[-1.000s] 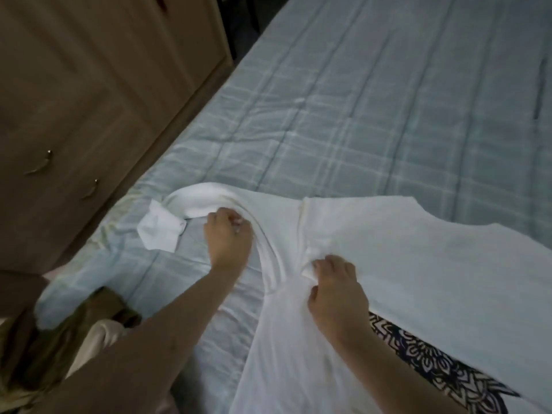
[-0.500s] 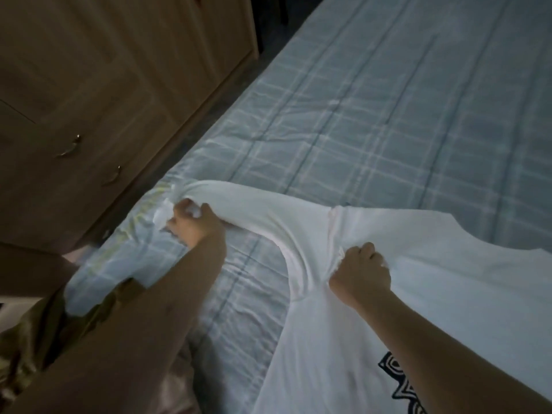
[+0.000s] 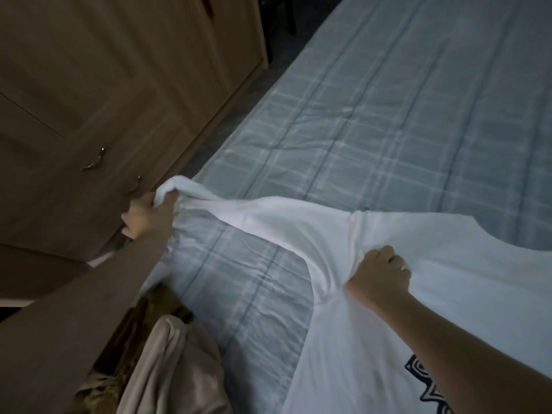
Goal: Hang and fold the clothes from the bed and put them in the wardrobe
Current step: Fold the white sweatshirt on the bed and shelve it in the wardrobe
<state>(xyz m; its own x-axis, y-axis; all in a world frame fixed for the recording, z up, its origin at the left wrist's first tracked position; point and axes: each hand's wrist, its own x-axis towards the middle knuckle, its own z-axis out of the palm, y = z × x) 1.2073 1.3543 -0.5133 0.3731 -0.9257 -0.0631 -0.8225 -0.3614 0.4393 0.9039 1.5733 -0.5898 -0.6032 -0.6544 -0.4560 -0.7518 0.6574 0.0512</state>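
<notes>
White T-shirt [image 3: 448, 294] spread flat on checked blue bed [image 3: 388, 130], sleeve [image 3: 239, 213] stretched toward 9 o'clock; dark print, partly cut off, at 5 o'clock. Wooden wardrobe [image 3: 119, 85] at 10 o'clock, apparently closed.

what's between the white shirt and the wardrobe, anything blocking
Nothing visible blocks it. The left hand and right hand both hold the white shirt on the bed. The wardrobe stands right beside it, with its doors shut.
</notes>
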